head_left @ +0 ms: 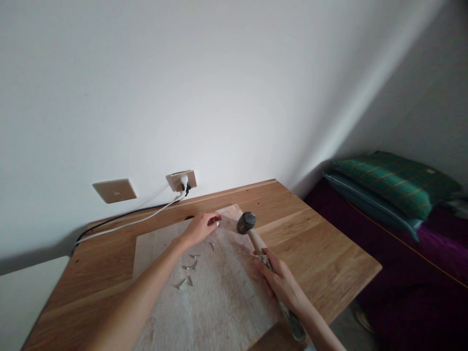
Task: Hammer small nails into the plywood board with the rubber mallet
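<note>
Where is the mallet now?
In the head view, the mallet is gripped in the right hand, its dark head right of the left hand, near the edge of the pale board.

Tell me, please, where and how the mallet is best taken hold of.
Probably around the handle, coming from the person's near right: it is long and slim, slanting that way from the bulky dark head, and the right hand grips its middle.

Mallet head (246,223): matt finish was seen
Nails (182,283): shiny metal was seen
Board (219,297): rough wood was shown
</note>
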Available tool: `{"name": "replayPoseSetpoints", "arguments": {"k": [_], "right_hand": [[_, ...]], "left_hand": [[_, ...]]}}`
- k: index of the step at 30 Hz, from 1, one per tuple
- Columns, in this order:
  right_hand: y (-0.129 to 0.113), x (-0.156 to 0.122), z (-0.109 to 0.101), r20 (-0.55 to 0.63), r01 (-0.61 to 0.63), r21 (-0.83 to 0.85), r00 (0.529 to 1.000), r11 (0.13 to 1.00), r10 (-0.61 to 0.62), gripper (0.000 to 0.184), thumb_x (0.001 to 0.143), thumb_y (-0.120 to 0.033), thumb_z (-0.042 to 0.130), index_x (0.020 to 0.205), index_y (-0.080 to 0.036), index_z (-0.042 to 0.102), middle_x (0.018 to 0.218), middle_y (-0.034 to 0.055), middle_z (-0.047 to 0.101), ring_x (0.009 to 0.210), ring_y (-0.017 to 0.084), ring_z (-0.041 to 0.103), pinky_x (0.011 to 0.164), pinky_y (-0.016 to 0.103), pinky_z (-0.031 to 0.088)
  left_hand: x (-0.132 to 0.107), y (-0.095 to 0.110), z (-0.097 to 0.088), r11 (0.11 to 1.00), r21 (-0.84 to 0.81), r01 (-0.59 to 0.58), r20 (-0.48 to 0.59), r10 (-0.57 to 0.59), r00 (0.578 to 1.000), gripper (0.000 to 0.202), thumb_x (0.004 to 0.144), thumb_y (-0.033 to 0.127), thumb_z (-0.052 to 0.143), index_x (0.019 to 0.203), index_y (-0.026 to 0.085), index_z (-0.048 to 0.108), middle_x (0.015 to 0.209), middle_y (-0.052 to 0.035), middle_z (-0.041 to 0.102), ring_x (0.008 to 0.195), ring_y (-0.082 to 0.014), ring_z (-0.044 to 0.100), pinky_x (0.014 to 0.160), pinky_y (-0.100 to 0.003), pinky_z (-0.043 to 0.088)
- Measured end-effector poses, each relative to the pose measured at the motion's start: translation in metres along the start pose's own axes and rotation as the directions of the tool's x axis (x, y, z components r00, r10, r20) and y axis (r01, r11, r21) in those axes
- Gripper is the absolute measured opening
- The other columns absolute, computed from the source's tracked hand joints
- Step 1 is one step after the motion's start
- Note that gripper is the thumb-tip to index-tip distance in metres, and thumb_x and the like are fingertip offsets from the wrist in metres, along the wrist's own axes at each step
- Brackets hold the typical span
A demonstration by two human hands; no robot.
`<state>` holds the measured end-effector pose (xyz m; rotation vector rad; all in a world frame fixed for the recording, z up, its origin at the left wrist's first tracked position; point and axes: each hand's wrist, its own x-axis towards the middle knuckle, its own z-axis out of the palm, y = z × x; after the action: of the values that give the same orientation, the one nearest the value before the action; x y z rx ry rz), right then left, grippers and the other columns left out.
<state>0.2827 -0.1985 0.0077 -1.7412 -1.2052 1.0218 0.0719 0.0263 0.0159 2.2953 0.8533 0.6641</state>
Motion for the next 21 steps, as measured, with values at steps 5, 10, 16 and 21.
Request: {"name": "replayPoseSetpoints", "arguments": {"k": [5, 10, 16, 21], "right_hand": [[-0.006, -0.001, -0.001, 0.0, -0.006, -0.011, 1.0, 1.0, 0.006, 0.049, 0.098, -0.058, 0.05, 0.12, -0.015, 0.058, 0.045, -0.0104, 0.048, 0.033, 0.012, 0.044, 0.035, 0.02, 0.034], [-0.005, -0.002, 0.001, -0.001, -0.023, 0.001, 1.0, 1.0, 0.023, 0.051, 0.097, -0.061, 0.051, 0.12, -0.017, 0.059, 0.046, -0.0106, 0.047, 0.033, 0.011, 0.042, 0.034, 0.02, 0.031], [0.003, 0.0, 0.003, -0.03, -0.019, 0.014, 0.999, 1.0, 0.019, 0.059, 0.097, -0.065, 0.051, 0.126, -0.014, 0.058, 0.05, -0.0101, 0.047, 0.034, 0.01, 0.042, 0.033, 0.019, 0.031], [0.003, -0.001, 0.003, -0.02, -0.009, 0.012, 1.0, 1.0, 0.01, 0.06, 0.097, -0.066, 0.05, 0.125, -0.013, 0.058, 0.048, -0.01, 0.046, 0.033, 0.011, 0.041, 0.033, 0.02, 0.031]], "left_hand": [[-0.006, -0.006, 0.004, 1.0, 0.023, 0.004, -0.062, -0.003, 0.998, 0.018, 0.086, 0.008, 0.063, 0.094, 0.017, 0.077, 0.089, -0.0044, 0.078, 0.08, -0.0183, 0.07, 0.079, -0.026, 0.05], [-0.008, -0.005, 0.003, 0.989, 0.125, -0.075, -0.066, 0.084, 0.994, 0.021, 0.087, 0.006, 0.062, 0.095, 0.019, 0.076, 0.093, -0.004, 0.076, 0.086, -0.0187, 0.071, 0.082, -0.026, 0.052], [-0.009, -0.003, 0.013, 0.932, 0.309, -0.188, -0.048, 0.213, 0.976, 0.022, 0.09, 0.006, 0.062, 0.099, 0.021, 0.077, 0.1, -0.0055, 0.075, 0.096, -0.0211, 0.071, 0.09, -0.03, 0.054], [-0.009, -0.003, 0.017, 0.933, 0.31, -0.18, -0.074, 0.213, 0.974, 0.02, 0.089, 0.006, 0.066, 0.097, 0.02, 0.076, 0.099, -0.0053, 0.073, 0.097, -0.0219, 0.069, 0.09, -0.032, 0.053]]}}
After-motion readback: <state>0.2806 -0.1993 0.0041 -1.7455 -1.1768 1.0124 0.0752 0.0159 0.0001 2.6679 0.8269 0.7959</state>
